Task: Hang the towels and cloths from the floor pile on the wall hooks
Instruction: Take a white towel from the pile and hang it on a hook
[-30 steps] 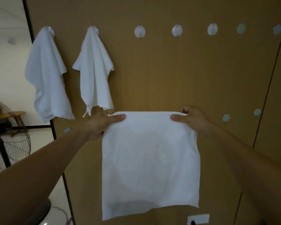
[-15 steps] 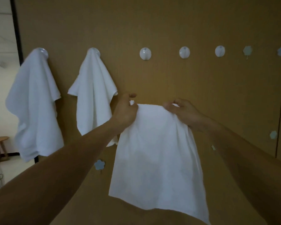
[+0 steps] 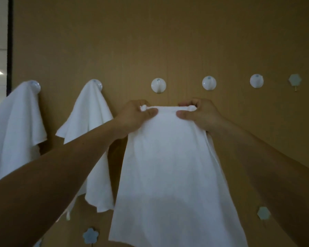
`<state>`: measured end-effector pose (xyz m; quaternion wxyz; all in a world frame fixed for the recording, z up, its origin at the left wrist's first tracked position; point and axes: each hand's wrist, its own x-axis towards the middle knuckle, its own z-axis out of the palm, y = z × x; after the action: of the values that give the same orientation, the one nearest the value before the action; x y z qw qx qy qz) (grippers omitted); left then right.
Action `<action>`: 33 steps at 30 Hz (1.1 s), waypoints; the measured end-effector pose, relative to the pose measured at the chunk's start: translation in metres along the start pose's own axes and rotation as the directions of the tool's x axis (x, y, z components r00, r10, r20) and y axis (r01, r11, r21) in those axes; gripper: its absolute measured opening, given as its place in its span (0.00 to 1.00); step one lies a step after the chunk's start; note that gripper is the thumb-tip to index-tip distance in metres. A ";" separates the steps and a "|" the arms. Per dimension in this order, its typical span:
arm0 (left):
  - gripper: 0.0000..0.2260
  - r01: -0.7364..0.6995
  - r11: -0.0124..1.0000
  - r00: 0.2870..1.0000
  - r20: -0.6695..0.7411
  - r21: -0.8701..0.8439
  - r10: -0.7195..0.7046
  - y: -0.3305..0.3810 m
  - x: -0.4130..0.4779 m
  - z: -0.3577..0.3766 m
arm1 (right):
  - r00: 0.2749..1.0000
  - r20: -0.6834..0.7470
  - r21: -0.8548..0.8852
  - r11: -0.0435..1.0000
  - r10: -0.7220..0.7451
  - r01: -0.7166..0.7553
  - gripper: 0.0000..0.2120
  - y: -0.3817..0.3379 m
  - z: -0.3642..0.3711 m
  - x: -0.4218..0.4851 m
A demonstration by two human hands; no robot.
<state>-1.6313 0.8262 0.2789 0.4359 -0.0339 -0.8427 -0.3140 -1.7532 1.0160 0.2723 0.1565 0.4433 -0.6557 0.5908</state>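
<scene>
– Head view: where is the cloth at this moment?

– The white cloth [image 3: 168, 166] is held up in front of the wall [image 3: 168, 41], its top edge just below the third hook [image 3: 158, 85] and slightly right of it. The left grip [image 3: 137, 114] is clenched on one top corner, thumb in front, fingers curled behind. The right grip [image 3: 198, 113] pinches the same edge further right of that hook. Everything else hangs loose beneath.

– And around it?

– Left of the third hook, the near towel [image 3: 91, 122] and the far towel [image 3: 16, 122] are already hung. The hooks to its right are bare.

– So how should the hanging be done?

– My judgement: raise the short taut span between the thumbs above the third hook and shift it left until that hook sits midway. Then lower it so the prong catches fabric well in from the hem. Keep the tension until it bites, then let go one side at a time. Hooked too near a corner, a thin cloth would likely slide off. Keep it from dragging the near towel too.
</scene>
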 end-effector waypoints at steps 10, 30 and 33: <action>0.11 -0.086 0.962 0.897 -0.399 0.258 0.187 0.016 0.117 -0.014 | 0.919 -0.342 -0.065 0.981 -0.194 0.182 0.09 -0.027 0.016 0.129; 0.12 0.242 0.864 0.969 -0.164 0.442 -0.187 -0.006 0.102 -0.003 | 0.982 -0.187 -0.568 0.815 0.004 -0.112 0.15 -0.009 0.041 0.108; 0.22 0.123 0.571 0.938 -0.283 0.812 0.201 -0.005 0.089 0.002 | 0.853 -0.260 -0.821 0.569 -0.452 0.050 0.09 -0.005 0.047 0.097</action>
<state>-1.6895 0.8036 0.3430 0.5490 0.2082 -0.8004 0.1210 -1.7881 0.9351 0.3344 0.5652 0.2721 -0.7209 0.2947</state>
